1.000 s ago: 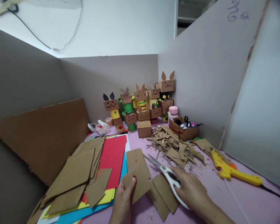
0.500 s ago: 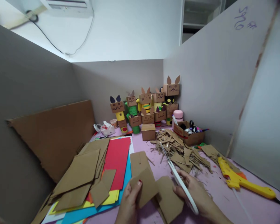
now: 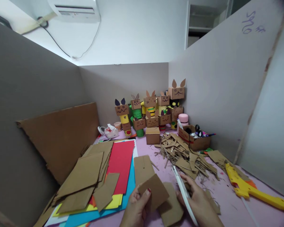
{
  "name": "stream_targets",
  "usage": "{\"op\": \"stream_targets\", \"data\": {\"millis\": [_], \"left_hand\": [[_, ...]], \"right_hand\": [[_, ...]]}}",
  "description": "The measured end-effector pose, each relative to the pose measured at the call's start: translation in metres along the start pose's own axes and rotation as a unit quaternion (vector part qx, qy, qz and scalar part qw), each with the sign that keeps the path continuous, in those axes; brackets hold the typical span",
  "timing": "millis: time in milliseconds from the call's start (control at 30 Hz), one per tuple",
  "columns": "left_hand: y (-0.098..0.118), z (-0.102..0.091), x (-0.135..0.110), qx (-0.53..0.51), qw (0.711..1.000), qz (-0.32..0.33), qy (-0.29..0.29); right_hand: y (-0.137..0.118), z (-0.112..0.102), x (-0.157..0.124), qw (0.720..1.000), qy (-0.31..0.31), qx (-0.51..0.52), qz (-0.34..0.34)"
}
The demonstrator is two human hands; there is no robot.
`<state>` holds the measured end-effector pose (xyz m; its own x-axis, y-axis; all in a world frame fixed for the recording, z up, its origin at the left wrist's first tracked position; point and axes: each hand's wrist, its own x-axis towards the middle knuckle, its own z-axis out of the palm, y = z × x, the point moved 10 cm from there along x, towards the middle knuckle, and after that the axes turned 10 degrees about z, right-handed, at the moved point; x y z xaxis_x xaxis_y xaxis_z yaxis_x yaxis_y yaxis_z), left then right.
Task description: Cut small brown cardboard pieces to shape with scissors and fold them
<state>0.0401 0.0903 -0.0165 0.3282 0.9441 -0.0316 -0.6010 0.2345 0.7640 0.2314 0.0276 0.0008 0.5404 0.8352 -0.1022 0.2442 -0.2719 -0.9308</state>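
Observation:
My left hand point(image 3: 136, 209) pinches a small brown cardboard piece point(image 3: 156, 190) at its lower edge, thumb on top. My right hand point(image 3: 200, 205) is closed around white-handled scissors point(image 3: 182, 190), which stand nearly edge-on, blades pointing away toward the scrap pile. Another cardboard piece point(image 3: 171, 209) lies on the pink table point(image 3: 227, 205) under both hands. A longer cardboard strip with a slit point(image 3: 143, 167) lies just beyond the held piece.
A stack of coloured paper and cardboard sheets point(image 3: 97, 176) lies left. Cardboard scraps point(image 3: 182, 153) are heaped at centre right. A yellow glue gun point(image 3: 253, 190) is at right. Cardboard box figures point(image 3: 151, 108) and a box of pens point(image 3: 196, 137) stand at the back. Grey partition walls enclose the table.
The scissors were lifted off the table, their blades closed and turned edge-on. Both hands drew nearer to me with the cardboard piece. The view tilted up slightly.

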Motion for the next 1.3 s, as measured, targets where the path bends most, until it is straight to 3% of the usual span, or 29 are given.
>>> {"op": "stream_targets", "data": {"millis": [100, 167, 267, 333, 567, 767, 867, 967, 1133, 1300], "left_hand": [[0.002, 0.008, -0.004, 0.028, 0.999, 0.009, -0.034], [0.001, 0.009, -0.006, 0.051, 0.997, 0.020, -0.046], [-0.003, 0.010, -0.008, 0.081, 0.995, 0.022, -0.051], [-0.006, 0.010, -0.010, 0.090, 0.995, 0.013, -0.049], [-0.007, 0.011, -0.011, 0.023, 0.999, -0.040, -0.015], [0.005, 0.018, -0.013, 0.067, 0.995, 0.056, -0.039], [0.015, 0.021, -0.014, 0.131, 0.984, 0.103, -0.061], [0.012, 0.022, -0.013, 0.147, 0.984, 0.067, -0.076], [0.005, 0.023, -0.011, 0.125, 0.989, 0.013, -0.079], [0.009, 0.014, -0.012, 0.210, 0.975, 0.043, -0.057]], "right_hand": [[-0.005, -0.002, -0.002, 1.000, 0.006, 0.009, -0.015], [-0.007, 0.010, -0.004, 0.994, -0.057, 0.091, -0.017], [-0.013, 0.036, -0.014, 0.963, -0.185, 0.196, -0.001], [-0.016, 0.045, -0.020, 0.947, -0.225, 0.228, 0.010], [-0.001, 0.031, -0.013, 0.930, -0.162, 0.324, 0.066], [0.011, 0.051, -0.019, 0.904, -0.212, 0.346, 0.132], [0.009, 0.061, -0.021, 0.901, -0.235, 0.342, 0.129], [0.009, 0.068, -0.020, 0.914, -0.248, 0.297, 0.118], [0.001, 0.053, -0.016, 0.916, -0.207, 0.337, 0.068], [0.001, 0.045, -0.016, 0.921, -0.193, 0.335, 0.047]]}}
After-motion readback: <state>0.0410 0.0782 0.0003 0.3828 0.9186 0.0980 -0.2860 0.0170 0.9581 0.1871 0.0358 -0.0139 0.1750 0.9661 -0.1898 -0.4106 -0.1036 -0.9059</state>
